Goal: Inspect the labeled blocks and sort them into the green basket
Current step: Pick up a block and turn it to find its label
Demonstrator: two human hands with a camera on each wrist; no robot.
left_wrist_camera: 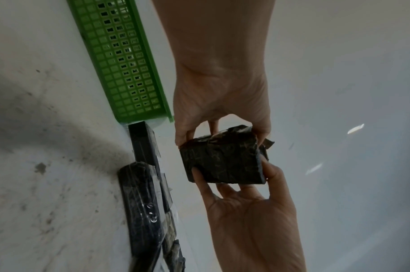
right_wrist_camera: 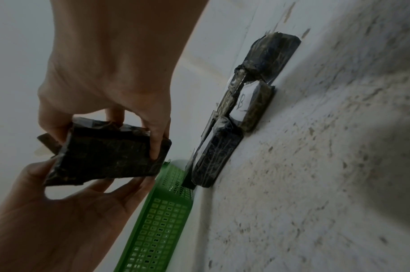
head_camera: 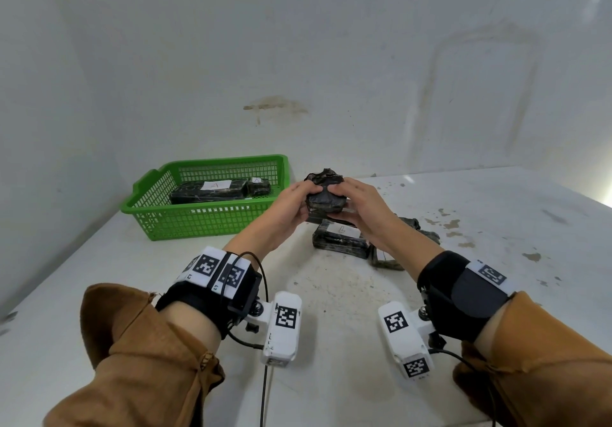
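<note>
Black and wrapped in crinkled plastic, the block point(head_camera: 326, 195) sits between our two hands above the surface point(head_camera: 331, 310). Our left hand point(head_camera: 291, 206) curls its fingers point(left_wrist_camera: 187, 132) round the block's near end, thumb on one face; our right hand point(head_camera: 362, 208) grips the opposite end, its fingers point(right_wrist_camera: 156, 139) bent over the edge. We see no label on the faces turned toward us. Beyond our left fingers stands the green basket point(head_camera: 212, 218), with two labelled blocks point(head_camera: 218, 190) lying inside. Below our right fingers more blocks point(head_camera: 341, 239) lie on the surface, touching one another, one showing a label marked B point(right_wrist_camera: 242, 103).
</note>
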